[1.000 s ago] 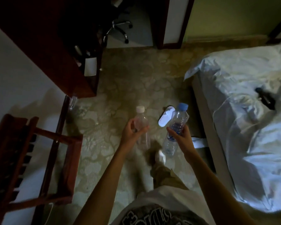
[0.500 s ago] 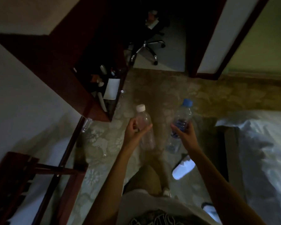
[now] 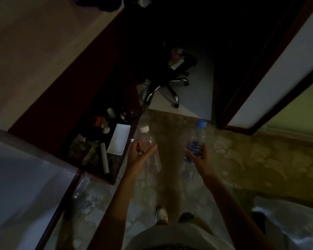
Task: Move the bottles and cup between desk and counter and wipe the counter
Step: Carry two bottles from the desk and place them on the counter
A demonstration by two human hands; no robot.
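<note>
Bottles are travelling across a dim room, one in each of a person's hands. The left hand [image 3: 140,153] is wrapping around the middle of a clear bottle [image 3: 149,147] with a white cap; the right hand [image 3: 197,155] is gripping the lower half of a blue-capped bottle [image 3: 195,141] with a blue label. Both bottles are standing roughly upright, caps pointing away from the body, and are well apart from each other over the patterned carpet [image 3: 242,159].

The dark wooden counter [image 3: 116,177] is lying ahead and to the left, so the left hand is the nearer one, its bottle just beside the counter's front edge. That surface looks crowded: a white sheet [image 3: 118,139], a pale tube [image 3: 104,157] and small items are filling the near corner, leaving little bare room by the edge. An office chair [image 3: 167,83] is standing farther ahead in the doorway, clear of the path.
</note>
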